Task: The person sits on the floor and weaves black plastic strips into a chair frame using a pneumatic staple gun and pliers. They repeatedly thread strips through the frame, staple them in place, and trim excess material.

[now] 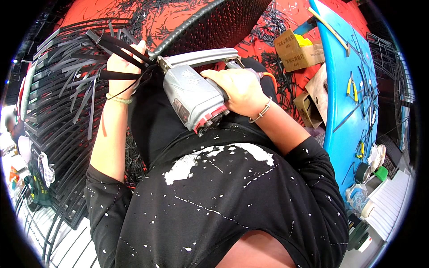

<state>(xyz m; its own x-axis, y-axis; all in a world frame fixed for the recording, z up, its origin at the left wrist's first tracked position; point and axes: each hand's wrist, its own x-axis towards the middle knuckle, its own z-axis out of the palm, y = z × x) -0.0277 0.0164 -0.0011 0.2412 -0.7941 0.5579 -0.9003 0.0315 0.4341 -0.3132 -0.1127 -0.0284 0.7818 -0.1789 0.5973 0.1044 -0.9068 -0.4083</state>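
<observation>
At the centre of the head view, your right hand (pixel 239 91) is clenched around the handle of a grey stapler (pixel 194 94), a pneumatic one with a red ring at its rear cap and a long metal magazine running toward one o'clock. An orange hose (pixel 269 78) leaves the handle just past your knuckles, at three o'clock from the hand. The stapler's nose points to nine o'clock, where it meets a bundle of dark strips (pixel 123 56).

Your left hand (pixel 123 71) sits at ten o'clock from the stapler, fingers closed on those strips, pinning them against the wicker frame (pixel 58 102). Loose strip ends fan out from the frame toward eight o'clock. A thin bracelet circles each wrist.

At twelve o'clock, a woven panel (pixel 223 22) with a rounded rim curves over the red floor (pixel 96 11), which is littered with strip cuttings. At two o'clock stands a cardboard box (pixel 297 51), beside a blue table (pixel 353 111) that carries pliers and scraps. Tape rolls (pixel 364 172) lie near the table's four o'clock end.
</observation>
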